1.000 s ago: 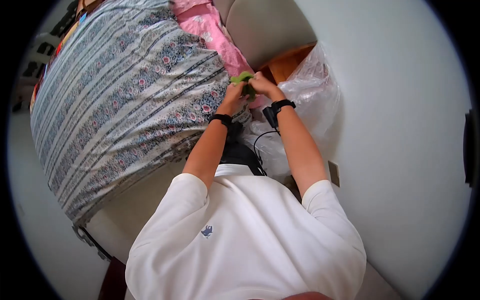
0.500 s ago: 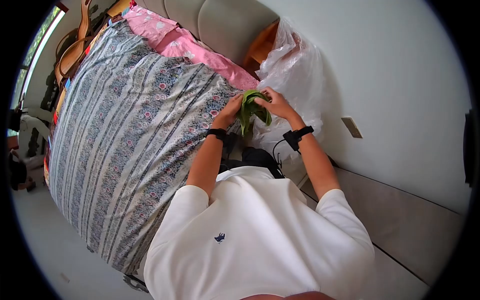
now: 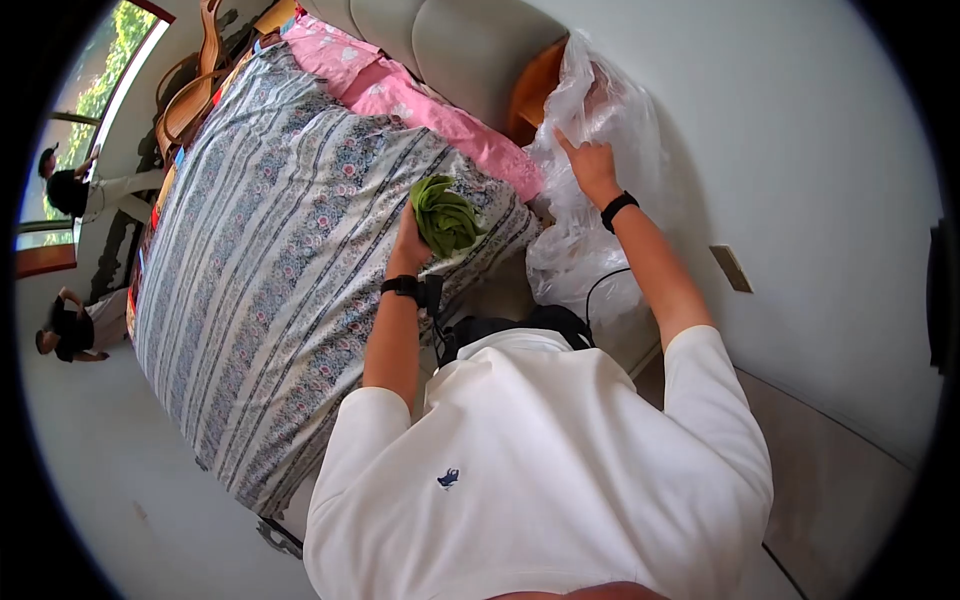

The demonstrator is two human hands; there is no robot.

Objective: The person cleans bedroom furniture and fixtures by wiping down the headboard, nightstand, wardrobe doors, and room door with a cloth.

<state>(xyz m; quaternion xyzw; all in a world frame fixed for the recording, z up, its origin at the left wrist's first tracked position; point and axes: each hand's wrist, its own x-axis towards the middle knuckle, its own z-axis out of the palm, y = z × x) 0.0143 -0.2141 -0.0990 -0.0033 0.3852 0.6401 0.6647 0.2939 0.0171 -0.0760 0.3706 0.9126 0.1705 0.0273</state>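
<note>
My left hand (image 3: 409, 240) is closed around a crumpled bundle of green cloth (image 3: 446, 217), which bunches up above the fingers over the bed's near right corner. My right hand (image 3: 592, 168) is raised away from the cloth, with the index finger stretched out and the other fingers partly bent; I see nothing in it. Behind and below that hand hangs clear plastic sheeting (image 3: 590, 250), and I cannot tell whether they touch. Black bands circle both wrists.
The bed (image 3: 260, 290) has a striped floral cover, with pink bedding (image 3: 400, 95) by the grey padded headboard (image 3: 465, 60). An orange-brown wooden piece (image 3: 533, 90) stands behind the plastic. A wall bears a switch plate (image 3: 730, 268). Two people (image 3: 70, 325) are at the far left.
My right hand has let go of the green cloth and moved up and right. My left hand has carried the cloth left, over the bed. The view has shifted slightly, showing more at the left.
</note>
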